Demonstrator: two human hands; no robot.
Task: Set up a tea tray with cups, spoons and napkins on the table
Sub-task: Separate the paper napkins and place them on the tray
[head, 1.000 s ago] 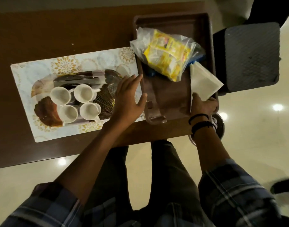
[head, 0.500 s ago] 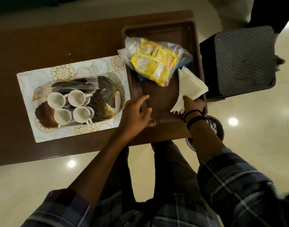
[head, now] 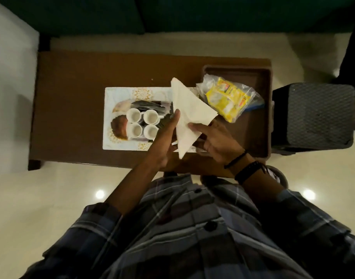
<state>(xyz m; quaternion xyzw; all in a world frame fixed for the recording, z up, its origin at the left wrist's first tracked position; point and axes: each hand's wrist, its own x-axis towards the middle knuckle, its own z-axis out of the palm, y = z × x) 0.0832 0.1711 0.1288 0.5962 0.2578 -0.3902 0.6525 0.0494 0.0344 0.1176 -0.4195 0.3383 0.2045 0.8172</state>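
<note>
A folded white napkin (head: pixel 189 112) is held up above the table between both hands. My right hand (head: pixel 214 141) grips its right edge with the thumb on top. My left hand (head: pixel 166 137) lies flat against its left edge, fingers straight. Under and to the left, a patterned tea tray (head: pixel 120 93) carries several white cups (head: pixel 143 123) in a square, with dark spoons (head: pixel 147 104) lying behind them. The napkin hides the tray's right part.
A brown box-like tray (head: pixel 261 125) at the table's right end holds a clear bag of yellow packets (head: pixel 228 99). A dark mesh stool (head: pixel 317 115) stands right of the brown table (head: pixel 72 109). A round metal thing (head: pixel 279 176) sits near my right wrist.
My right hand lifted the napkin out of the brown tray and carried it left. My left hand left the tray's handle and came against the napkin. The camera rose and pulled back.
</note>
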